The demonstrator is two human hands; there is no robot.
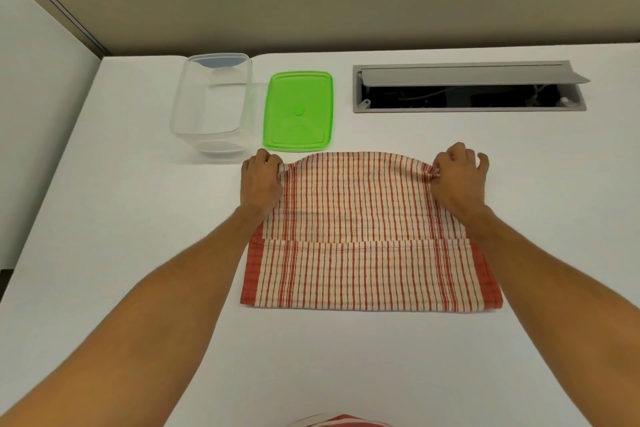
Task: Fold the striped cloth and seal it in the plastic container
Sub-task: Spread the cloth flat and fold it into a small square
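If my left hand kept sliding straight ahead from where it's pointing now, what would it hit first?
Most likely the green lid: the left hand, pinching the striped cloth's far corner, points away from you, and the lid's near edge lies just beyond its knuckles. The clear container sits slightly further left.

Both forearms were bare, no sleeves showing. The left hand (262, 180) and right hand (459, 177) wore no gloves, rings, or watch.
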